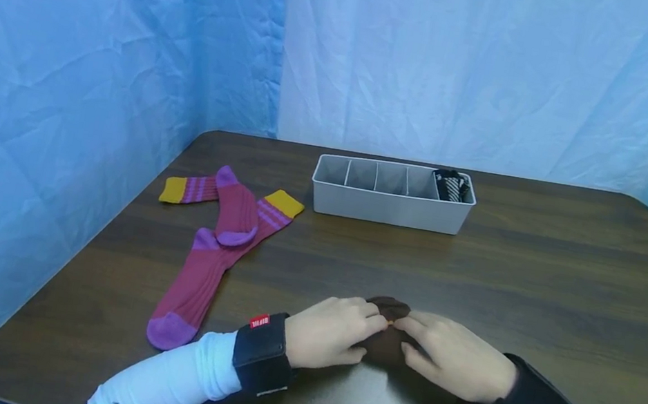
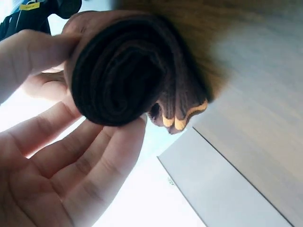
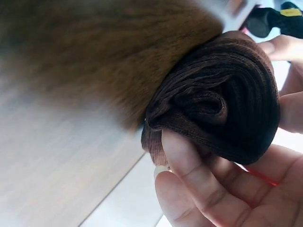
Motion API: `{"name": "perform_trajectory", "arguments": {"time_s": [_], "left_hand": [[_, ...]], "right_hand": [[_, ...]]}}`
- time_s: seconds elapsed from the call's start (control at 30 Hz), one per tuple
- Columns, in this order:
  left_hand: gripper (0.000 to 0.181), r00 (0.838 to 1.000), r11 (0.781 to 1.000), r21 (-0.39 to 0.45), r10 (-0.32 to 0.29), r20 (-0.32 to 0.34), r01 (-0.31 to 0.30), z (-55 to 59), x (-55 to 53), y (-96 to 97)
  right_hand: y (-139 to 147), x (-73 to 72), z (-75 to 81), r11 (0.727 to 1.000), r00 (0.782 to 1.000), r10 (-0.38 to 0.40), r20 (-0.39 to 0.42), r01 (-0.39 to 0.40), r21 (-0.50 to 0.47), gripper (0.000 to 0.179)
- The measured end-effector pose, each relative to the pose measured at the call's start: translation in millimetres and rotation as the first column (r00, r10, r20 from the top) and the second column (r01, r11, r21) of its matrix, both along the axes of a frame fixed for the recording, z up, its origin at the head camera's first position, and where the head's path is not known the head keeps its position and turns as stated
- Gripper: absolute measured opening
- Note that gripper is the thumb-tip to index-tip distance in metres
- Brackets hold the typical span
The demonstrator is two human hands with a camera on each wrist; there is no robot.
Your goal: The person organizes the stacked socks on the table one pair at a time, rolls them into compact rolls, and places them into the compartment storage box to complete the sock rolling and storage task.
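Note:
A brown pair of socks (image 1: 385, 348), rolled up, rests on the table between my hands. Its spiral end faces the left wrist view, where the roll (image 2: 118, 80) shows orange-edged cuffs sticking out on one side. My left hand (image 1: 332, 332) grips one end, thumb on one side and fingers on the other. At the opposite end my right hand (image 1: 458, 356) holds the roll (image 3: 222, 94) between thumb and fingers, with fingertips against the loose cuff part. In the head view, the fingers partly cover the roll.
Two burgundy socks with purple heels and toes and yellow cuffs, one sock (image 1: 237, 210) crossing the other sock (image 1: 185, 289), lie at left. A grey divided box (image 1: 386, 209) stands at the back, black-and-white patterned socks (image 1: 452, 186) in its rightmost compartment. Blue sheets (image 1: 445, 66) surround the table.

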State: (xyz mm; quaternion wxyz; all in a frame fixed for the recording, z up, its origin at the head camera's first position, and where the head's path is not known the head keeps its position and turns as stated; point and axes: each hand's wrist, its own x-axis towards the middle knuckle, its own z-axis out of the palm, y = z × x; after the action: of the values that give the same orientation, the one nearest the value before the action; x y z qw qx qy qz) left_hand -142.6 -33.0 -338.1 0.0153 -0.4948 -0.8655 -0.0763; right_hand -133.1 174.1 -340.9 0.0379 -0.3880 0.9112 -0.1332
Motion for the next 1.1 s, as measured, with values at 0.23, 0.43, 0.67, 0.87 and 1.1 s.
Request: {"name": "perform_trajectory", "arguments": {"time_s": [0.23,0.43,0.67,0.87,1.1], "left_hand": [[0.031,0.991,0.999,0.049,0.012,0.13,-0.018,-0.2,-13.0,-1.2],[0.028,0.956,0.996,0.033,0.076,0.282,-0.089,2.3,-22.7,0.8],[0.024,0.875,0.992,-0.047,0.123,0.469,-0.115,11.0,-41.4,7.2],[0.019,0.793,0.98,-0.084,0.195,0.577,-0.18,16.3,-54.8,9.5],[0.024,0.872,0.964,0.054,0.211,0.442,-0.261,14.9,-39.5,4.4]], "right_hand": [[2,-2.0,-0.7,0.997,0.981,0.014,-0.193,-0.028,-0.067,0.024],[-2,0.5,2.5,0.985,0.935,0.081,-0.344,-0.129,-0.117,0.039],[-12,0.4,4.2,0.991,0.879,0.124,-0.461,-0.131,0.017,0.048],[-21,-6.5,9.7,0.993,0.908,0.105,-0.406,-0.072,0.096,0.034],[-23,-21.6,22.6,0.993,0.987,0.081,-0.136,-0.068,0.1,0.021]]}}
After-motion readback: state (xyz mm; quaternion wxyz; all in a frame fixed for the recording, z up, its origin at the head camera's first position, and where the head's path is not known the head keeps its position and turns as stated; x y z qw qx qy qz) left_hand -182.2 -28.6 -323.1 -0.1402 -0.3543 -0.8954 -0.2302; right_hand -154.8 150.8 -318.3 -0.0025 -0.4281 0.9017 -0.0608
